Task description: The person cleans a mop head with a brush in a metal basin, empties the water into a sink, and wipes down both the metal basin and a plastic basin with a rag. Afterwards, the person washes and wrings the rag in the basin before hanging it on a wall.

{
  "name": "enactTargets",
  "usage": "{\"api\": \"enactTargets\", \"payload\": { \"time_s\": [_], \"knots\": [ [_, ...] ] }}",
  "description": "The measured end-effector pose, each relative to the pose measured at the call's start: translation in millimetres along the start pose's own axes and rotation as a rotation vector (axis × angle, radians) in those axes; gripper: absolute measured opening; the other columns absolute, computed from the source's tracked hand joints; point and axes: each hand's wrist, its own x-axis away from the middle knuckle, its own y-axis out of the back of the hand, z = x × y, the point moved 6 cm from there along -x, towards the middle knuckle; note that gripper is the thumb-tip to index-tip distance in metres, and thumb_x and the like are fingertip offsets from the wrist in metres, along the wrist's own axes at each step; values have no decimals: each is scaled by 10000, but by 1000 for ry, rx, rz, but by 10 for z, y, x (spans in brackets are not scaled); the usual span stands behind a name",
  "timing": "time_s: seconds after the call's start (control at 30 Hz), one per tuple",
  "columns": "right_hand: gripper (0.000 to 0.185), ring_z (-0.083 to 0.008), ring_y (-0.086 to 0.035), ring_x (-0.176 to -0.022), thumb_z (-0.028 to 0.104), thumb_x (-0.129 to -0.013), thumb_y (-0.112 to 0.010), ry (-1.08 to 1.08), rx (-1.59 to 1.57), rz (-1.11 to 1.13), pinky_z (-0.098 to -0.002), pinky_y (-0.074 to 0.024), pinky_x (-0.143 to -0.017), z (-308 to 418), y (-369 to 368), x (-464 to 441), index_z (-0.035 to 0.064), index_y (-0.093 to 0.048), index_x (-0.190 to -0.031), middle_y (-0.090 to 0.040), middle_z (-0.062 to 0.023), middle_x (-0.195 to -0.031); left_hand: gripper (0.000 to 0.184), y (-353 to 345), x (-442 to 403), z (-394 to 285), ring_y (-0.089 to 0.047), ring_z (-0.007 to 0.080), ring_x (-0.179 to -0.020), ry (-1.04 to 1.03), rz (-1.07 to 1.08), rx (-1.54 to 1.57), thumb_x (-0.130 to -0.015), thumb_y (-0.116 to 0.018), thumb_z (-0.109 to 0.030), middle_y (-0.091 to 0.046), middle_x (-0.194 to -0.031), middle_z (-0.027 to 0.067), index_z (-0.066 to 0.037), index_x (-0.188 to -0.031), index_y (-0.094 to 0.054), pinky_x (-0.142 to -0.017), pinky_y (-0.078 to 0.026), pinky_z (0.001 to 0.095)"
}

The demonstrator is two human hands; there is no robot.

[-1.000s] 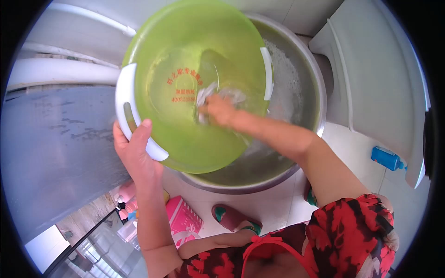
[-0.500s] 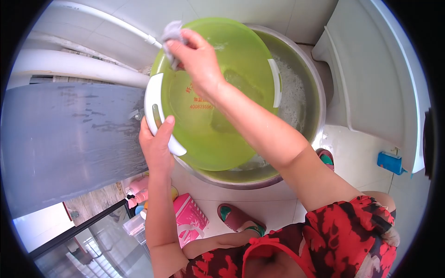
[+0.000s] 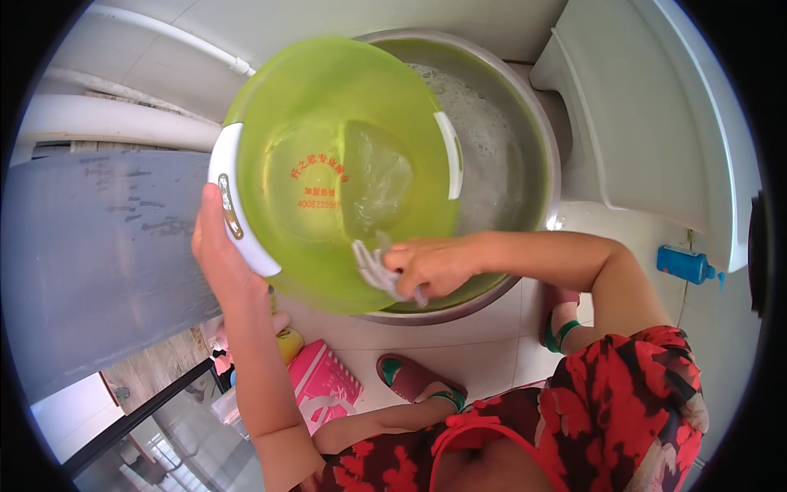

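Observation:
A translucent green plastic basin with white handles and red printing is tilted over a large metal tub. A little water lies in the bottom of the basin. My left hand grips the basin by its left white handle, the thumb on the outer edge and the other fingers hidden underneath. In my right hand is a crumpled pale grey cloth, pressed against the basin's near inner side. Sudsy water shows in the tub to the right of the basin.
A grey-blue panel lies at the left beneath white pipes. A white fixture stands at the right, with a blue bottle near it. Below are a pink box and my sandalled foot.
My right hand has moved the cloth from the basin's far left rim to its near side. The basin has shifted left, uncovering more of the tub.

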Motion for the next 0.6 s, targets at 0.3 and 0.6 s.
{"api": "enactTargets", "payload": {
  "time_s": [0.3, 0.6],
  "knots": [
    [228, -319, -534, -1019, 145, -737, -641, -533, 855, -414, -468, -471, -778, -1166, 1214, 770, 151, -674, -962, -551, -110, -1023, 387, -7, 79, -30, -632, 160, -867, 94, 236, -217, -918, -613, -261, -644, -996, 112, 45, -1148, -556, -766, -523, 294],
    [87, -249, -541, -830, 25, -798, -544, 248, 1122, -1072, -351, -463, -729, 220, 2645, -325, 50, -588, -868, -573, -112, -926, 238, -206, 214, -90, -496, 40, -690, 25, 303, -361, -881, -649, -200, -595, -806, -3, 14, -983, -629, -607, -408, 214]
  ]
}}
